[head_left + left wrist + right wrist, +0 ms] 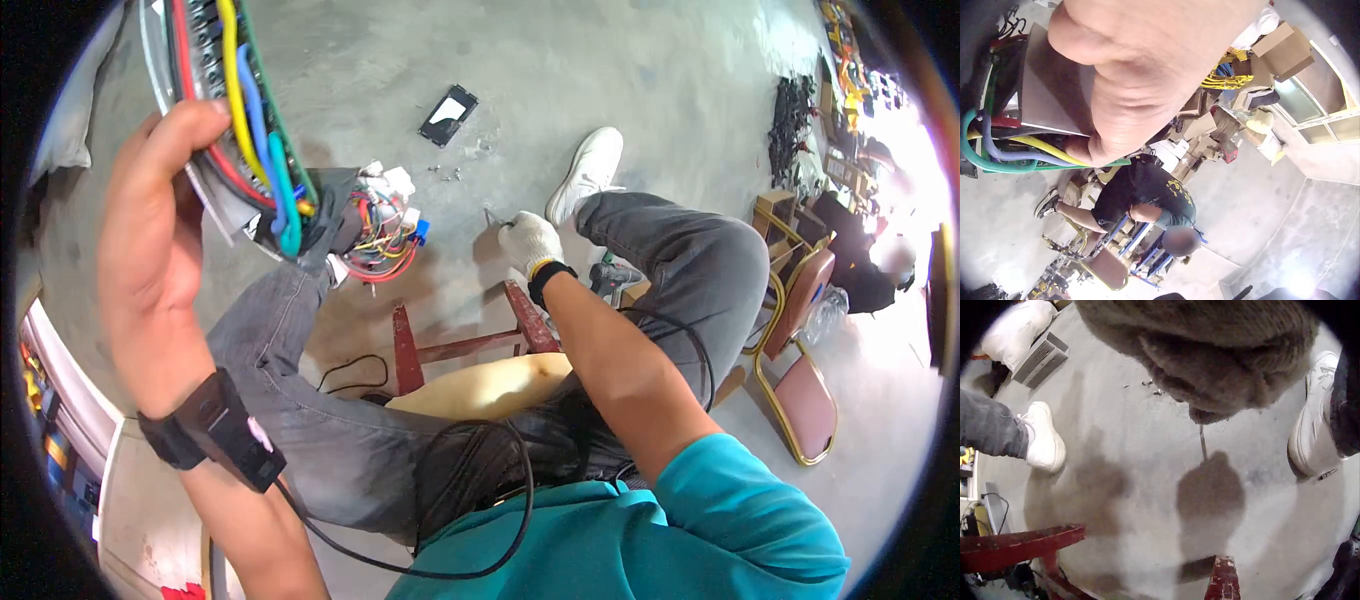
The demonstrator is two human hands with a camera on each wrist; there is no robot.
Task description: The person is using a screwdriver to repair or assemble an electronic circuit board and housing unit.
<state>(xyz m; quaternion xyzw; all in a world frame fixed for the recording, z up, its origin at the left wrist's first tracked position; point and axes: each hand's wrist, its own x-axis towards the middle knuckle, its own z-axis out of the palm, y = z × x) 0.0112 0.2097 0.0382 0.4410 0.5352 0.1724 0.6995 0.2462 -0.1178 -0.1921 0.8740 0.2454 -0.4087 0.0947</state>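
Note:
My bare left hand (165,230) is raised at the left and grips a circuit board (275,105) by its edge, thumb over the near side. Thick red, yellow, blue and green wires run along the board, and a bundle of thin wires with white and blue connectors (395,225) hangs from its lower end. In the left wrist view the fingers curl round the board's grey metal side (1054,84). My right hand (532,243), in a white knit glove, is low over the floor between the legs. From its curled fingers sticks a thin metal shaft (1203,442); its handle is hidden in the glove.
A black rectangular cover (447,115) and several small screws (447,174) lie on the concrete floor. Near the right leg is a power drill (612,278). A red stool frame (460,348) stands below, chairs (800,390) at the right. Another person (1147,197) bends over behind.

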